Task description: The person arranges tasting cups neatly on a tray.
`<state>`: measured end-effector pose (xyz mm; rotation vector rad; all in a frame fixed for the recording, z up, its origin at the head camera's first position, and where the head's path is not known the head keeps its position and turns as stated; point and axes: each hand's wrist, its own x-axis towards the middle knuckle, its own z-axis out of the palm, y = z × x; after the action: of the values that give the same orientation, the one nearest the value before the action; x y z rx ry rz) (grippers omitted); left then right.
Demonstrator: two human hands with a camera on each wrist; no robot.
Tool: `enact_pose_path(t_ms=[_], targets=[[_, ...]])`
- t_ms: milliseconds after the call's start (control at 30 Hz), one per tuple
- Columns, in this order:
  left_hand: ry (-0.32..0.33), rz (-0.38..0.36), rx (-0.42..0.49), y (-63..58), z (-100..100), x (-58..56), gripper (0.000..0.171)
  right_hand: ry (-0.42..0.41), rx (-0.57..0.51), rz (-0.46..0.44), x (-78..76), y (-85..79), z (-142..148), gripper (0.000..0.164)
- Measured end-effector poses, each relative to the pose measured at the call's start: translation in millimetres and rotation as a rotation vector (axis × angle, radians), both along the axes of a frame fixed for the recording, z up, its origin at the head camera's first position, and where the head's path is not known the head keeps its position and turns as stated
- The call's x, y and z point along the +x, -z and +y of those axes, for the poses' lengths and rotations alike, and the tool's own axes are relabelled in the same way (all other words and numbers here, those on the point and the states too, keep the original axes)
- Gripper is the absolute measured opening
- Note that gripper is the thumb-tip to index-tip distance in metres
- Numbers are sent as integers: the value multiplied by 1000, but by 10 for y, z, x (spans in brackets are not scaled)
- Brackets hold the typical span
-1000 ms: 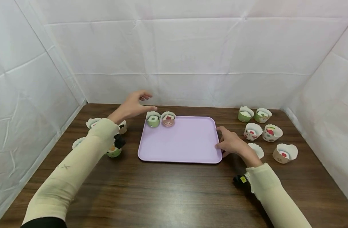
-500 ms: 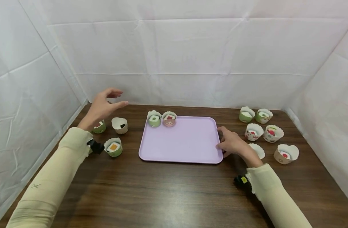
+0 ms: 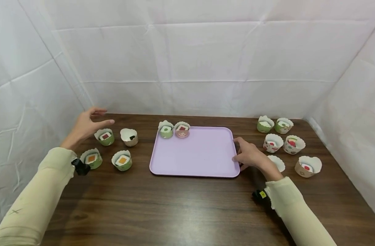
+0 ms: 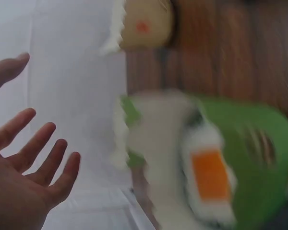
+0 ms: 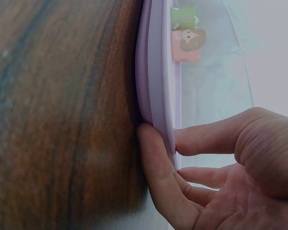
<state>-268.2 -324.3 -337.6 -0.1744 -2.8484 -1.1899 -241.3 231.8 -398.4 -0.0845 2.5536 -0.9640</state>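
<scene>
My left hand (image 3: 84, 127), with fingers and thumb spread and nothing held, hovers at the back left by a green paper cup (image 3: 105, 137) holding a white sushi-like piece with a dark red centre. Close by are a beige cup (image 3: 129, 137) and two green cups with orange-centred pieces, one near my wrist (image 3: 91, 159) and one to its right (image 3: 122, 160). My right hand (image 3: 252, 155) pinches the right edge of a lilac tray (image 3: 193, 153), thumb on the rim (image 5: 169, 96) and fingers outside and below. A green cup (image 3: 166, 130) and a pink cup (image 3: 182, 130) stand in the tray's back left corner.
On the right stand several more filled paper cups, among them a green cup (image 3: 265, 124), a red-patterned cup (image 3: 273, 143) and a beige cup (image 3: 308, 166); one cup (image 3: 276, 163) is partly behind my right hand. White cloth walls (image 3: 206, 68) border the dark wooden table (image 3: 175, 208).
My left hand has moved left and slightly down, from above the tray's back left corner to the left-hand cups, uncovering them. The right hand stays on the tray edge.
</scene>
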Motion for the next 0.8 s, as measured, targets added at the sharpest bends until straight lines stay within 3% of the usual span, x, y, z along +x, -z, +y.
enact_pose_path(t_ms=[200,467,800], targets=[[30,-89,-89,79,-212,56,86,-4,8,8,9,10,-16,80],[86,-205,-139,227,-358,92,92,-5,-1,13,2,30,-6,80],[112,-196,-232,329,-332,85,91,0,9,17,-4,29,-3,81]])
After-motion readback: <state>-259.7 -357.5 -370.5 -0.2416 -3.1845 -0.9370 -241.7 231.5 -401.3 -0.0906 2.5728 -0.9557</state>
